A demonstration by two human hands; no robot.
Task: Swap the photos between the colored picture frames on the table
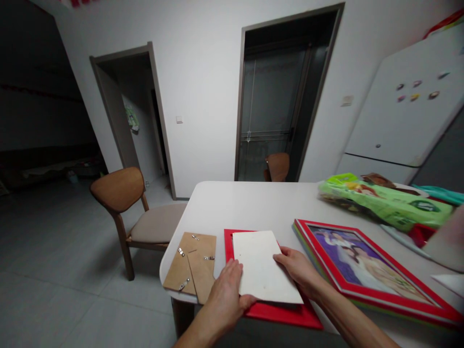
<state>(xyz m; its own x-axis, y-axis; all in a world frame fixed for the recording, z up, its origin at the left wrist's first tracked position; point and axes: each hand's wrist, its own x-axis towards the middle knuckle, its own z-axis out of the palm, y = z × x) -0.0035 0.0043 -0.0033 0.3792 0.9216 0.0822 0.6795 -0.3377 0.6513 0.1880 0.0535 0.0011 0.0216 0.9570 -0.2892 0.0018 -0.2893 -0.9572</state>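
A white sheet (pixel 263 263) lies face down on a red picture frame (pixel 282 314) near the table's front edge. My left hand (pixel 226 290) rests on the sheet's left edge, fingers stretched forward and flat, thumb at the sheet's near corner. My right hand (pixel 295 266) touches the sheet's right edge with fingers flat on it. Just left of the frame lies a brown backing board (pixel 190 268) with small metal clips and a fold-out stand.
A red-framed photo (pixel 366 266) sits on a stack of frames at the right. Behind it lies a green plastic package (pixel 384 203). A wooden chair (pixel 134 212) stands left of the white table (pixel 253 203). A white fridge (pixel 406 111) is at the far right.
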